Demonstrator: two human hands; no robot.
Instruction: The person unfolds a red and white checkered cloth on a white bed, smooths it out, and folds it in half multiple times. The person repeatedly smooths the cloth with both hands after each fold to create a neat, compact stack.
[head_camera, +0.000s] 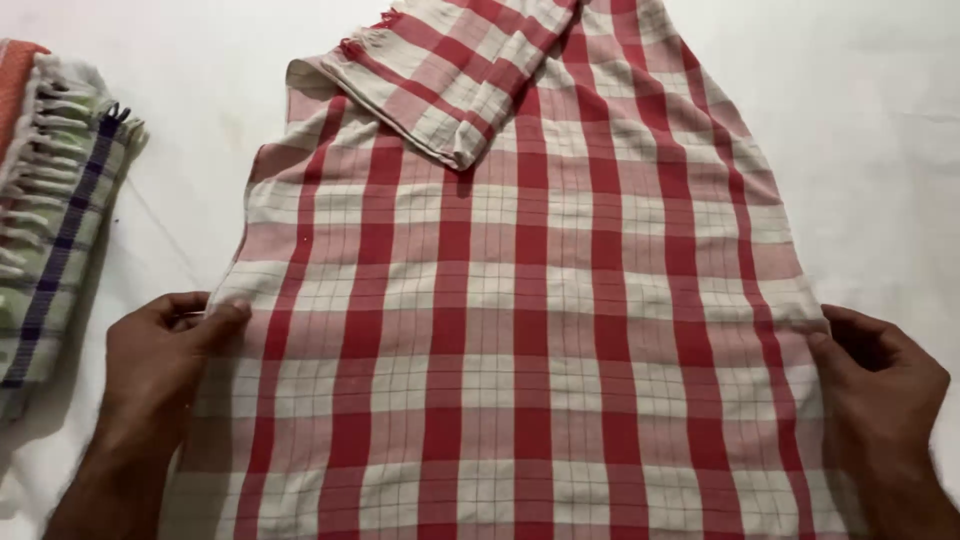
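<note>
Checked cloth (520, 330) | left hand (165, 350), right hand (880, 385) pinching its edges | folded fringed towels (55, 210) beside left

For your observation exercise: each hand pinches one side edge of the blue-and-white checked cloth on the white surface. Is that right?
Only the colour is wrong. The checked cloth is red and white, as the head view shows. The left hand and the right hand do each pinch a side edge.

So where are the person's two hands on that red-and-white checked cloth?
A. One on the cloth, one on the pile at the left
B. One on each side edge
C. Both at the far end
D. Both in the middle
B: the left hand pinches the left edge of the checked cloth, and the right hand grips its right edge.
</note>
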